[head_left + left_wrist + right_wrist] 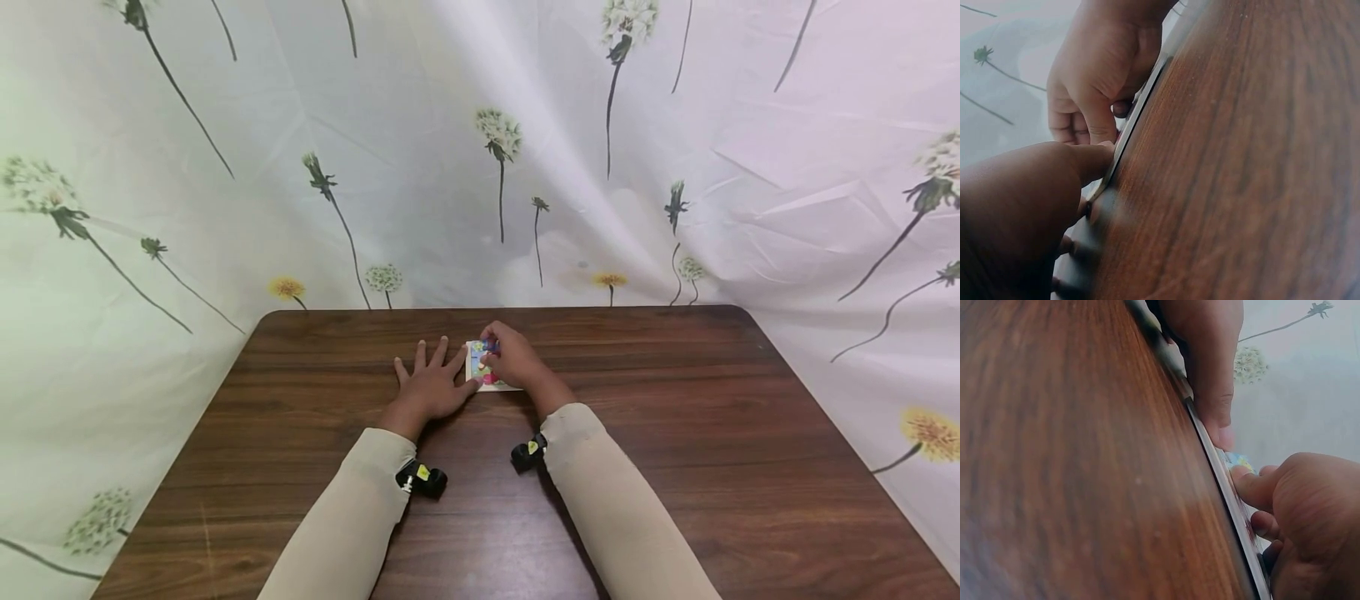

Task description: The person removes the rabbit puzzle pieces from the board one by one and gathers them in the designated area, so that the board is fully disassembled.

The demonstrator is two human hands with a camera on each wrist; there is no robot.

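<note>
A small flat picture board [474, 375] with a white border and colourful print, like a puzzle, lies near the table's far side. My left hand [435, 390] is spread on the tabletop to its left, its thumb resting on the board's near left corner. Over the board's right part is my right hand [516, 357], fingers bent. Between its thumb and fingertips it pinches a small blue-purple piece, mostly hidden. In the right wrist view a yellow-and-blue printed bit [1240, 462] shows beside the right thumb. The left wrist view shows the left thumb [1094, 161] close to the right fingertips.
The dark wooden table [675, 433] extends around both arms. Behind it hangs a pale cloth [435, 167] printed with dandelions. A black wrist camera [423, 480] sits on the left sleeve, another black camera [528, 452] on the right.
</note>
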